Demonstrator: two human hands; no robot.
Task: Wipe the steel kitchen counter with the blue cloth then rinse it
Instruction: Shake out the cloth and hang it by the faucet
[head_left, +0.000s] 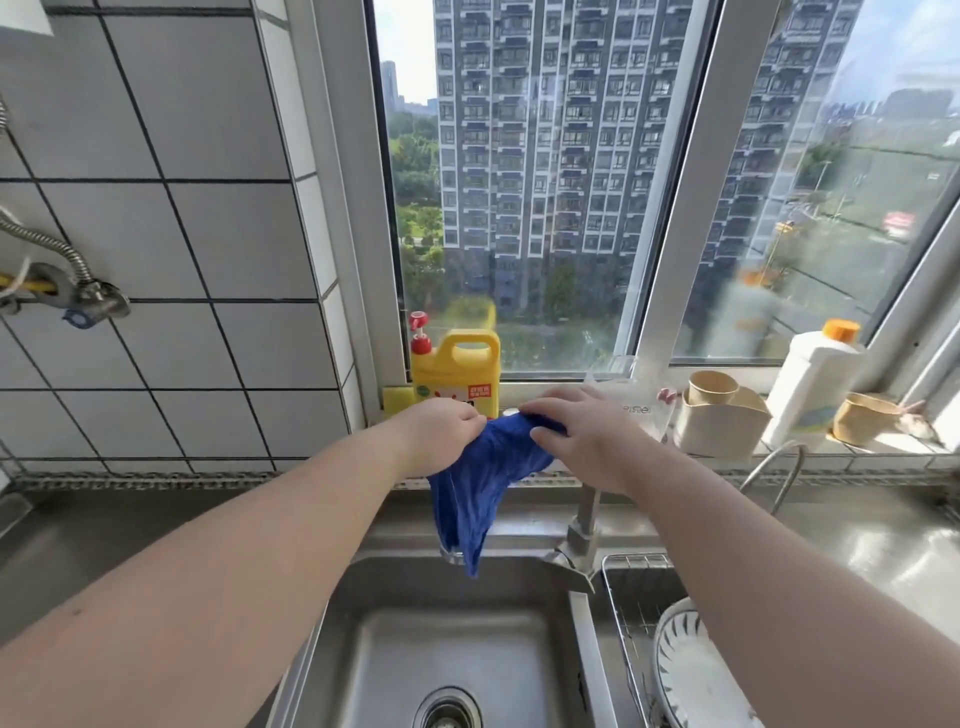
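Observation:
The blue cloth (480, 483) hangs down over the back of the steel sink (405, 597), its lower tip dangling into the basin. My left hand (441, 431) pinches the cloth's upper left edge. My right hand (576, 436) grips its upper right edge, fingers curled over the fabric. Both hands are raised in front of the window sill. The steel counter (857, 545) runs to the right of the sink and also to the left (78, 535). The tap (582, 525) stands just right of the cloth, partly behind my right wrist.
A yellow detergent jug (460, 369) with a red pump stands on the sill behind the hands. Beige holders (719, 415), a white bottle with an orange cap (810, 384) and a small bowl (865, 418) sit to the right. A wire rack with a white plate (691, 670) fills the right basin.

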